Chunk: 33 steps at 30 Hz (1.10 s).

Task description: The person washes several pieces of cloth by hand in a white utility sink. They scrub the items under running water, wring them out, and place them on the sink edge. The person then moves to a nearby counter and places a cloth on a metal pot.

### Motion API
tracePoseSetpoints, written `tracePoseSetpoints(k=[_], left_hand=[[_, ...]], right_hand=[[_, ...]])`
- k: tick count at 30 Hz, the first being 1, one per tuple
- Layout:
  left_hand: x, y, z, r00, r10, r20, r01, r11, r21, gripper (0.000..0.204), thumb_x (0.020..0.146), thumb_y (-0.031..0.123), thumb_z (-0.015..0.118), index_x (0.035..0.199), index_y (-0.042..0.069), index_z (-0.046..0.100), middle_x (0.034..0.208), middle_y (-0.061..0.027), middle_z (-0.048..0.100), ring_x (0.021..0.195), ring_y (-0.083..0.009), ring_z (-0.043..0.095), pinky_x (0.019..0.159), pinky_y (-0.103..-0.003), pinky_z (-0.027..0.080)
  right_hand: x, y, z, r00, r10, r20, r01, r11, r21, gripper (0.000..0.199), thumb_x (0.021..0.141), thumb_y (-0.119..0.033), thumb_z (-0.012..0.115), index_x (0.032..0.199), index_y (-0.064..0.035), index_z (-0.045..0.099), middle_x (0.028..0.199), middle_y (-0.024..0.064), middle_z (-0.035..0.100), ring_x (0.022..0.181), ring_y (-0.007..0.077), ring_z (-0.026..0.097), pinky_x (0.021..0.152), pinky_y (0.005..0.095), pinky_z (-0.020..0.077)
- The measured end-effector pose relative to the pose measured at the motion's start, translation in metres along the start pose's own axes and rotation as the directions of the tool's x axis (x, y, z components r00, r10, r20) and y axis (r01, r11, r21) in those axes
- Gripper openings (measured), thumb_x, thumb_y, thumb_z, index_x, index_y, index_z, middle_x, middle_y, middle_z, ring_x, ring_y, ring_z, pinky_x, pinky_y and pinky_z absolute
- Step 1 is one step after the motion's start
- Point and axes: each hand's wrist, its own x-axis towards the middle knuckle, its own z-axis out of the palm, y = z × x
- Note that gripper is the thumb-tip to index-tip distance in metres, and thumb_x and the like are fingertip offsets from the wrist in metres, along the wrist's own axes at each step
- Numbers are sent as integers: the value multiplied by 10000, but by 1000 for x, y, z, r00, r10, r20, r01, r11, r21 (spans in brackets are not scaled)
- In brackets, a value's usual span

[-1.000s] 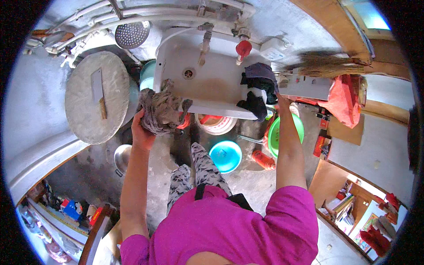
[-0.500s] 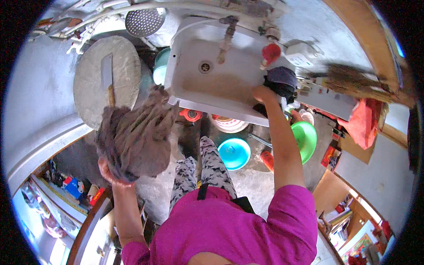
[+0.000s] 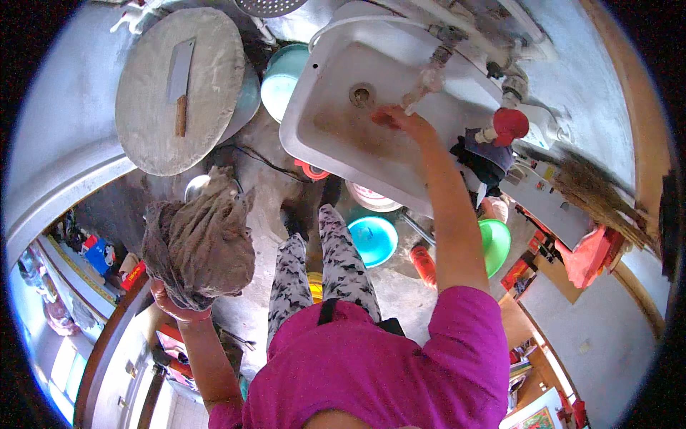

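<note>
My left hand [image 3: 174, 304] grips a bunched grey-brown rag [image 3: 202, 239] and holds it out to my left, away from the sink. My right hand [image 3: 397, 119] reaches into the white sink [image 3: 314, 121], just below the tap spout [image 3: 429, 75] and beside the drain hole [image 3: 361, 94]; its fingers look loosely curled and I see nothing in them. The basin bottom is stained brown.
A round wooden chopping block [image 3: 153, 114] with a cleaver [image 3: 180, 82] lies left of the sink. A pale blue tub [image 3: 286, 71] stands between them. Blue [image 3: 375, 239] and green [image 3: 494, 247] basins sit on the floor below. A broom [image 3: 600, 196] leans at the right.
My left hand has carried the rag from the sink's front edge out to the left and lower. My right hand has moved from the dark cloth at the sink's right side into the basin.
</note>
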Motion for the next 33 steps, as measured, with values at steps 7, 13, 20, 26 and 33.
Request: tracePoseSetpoints(k=[7,13,20,26,33], left_hand=[[12,-16,2,999,-34,6,34,997,-65,652,815,397,558,1339,21,467,1351,-171,510,1238,-355,488,1051,-504,380],[15,-16,7,997,-63,-52,59,996,-71,677,777,354,565,1353,16,451,1356,-180,502,1243,-362,482,1054,-505,377],[15,-24,8,998,-53,-34,50,995,-90,690,774,375,568,1355,21,455,1366,-181,493,1251,-372,474,1056,-506,374],[17,-32,1,999,-36,34,38,999,-31,646,847,434,545,1349,36,468,1368,-172,494,1247,-373,477,1046,-548,375],[11,-32,7,1000,-17,10,18,997,-72,640,855,430,537,1356,38,463,1367,-176,494,1258,-379,468,1057,-550,361]], right_hand=[[-42,87,-37,900,312,303,-190,909,-372,303,928,-335,538,938,-88,713,875,37,700,719,176,641,673,321,531],[-29,-50,32,998,57,22,-57,998,-18,405,930,-429,521,1136,-115,674,1072,12,682,911,120,621,764,245,464],[-73,49,-89,815,579,37,-338,526,-781,434,898,-471,526,762,-111,728,658,16,653,627,136,591,601,302,456],[-24,-26,26,962,228,151,-219,973,-76,416,947,-461,481,1047,-118,693,1011,46,674,876,125,621,751,261,451],[-36,-12,44,872,214,440,-262,964,50,399,1000,-343,443,1256,-85,606,1245,40,618,1128,152,567,970,293,419]])
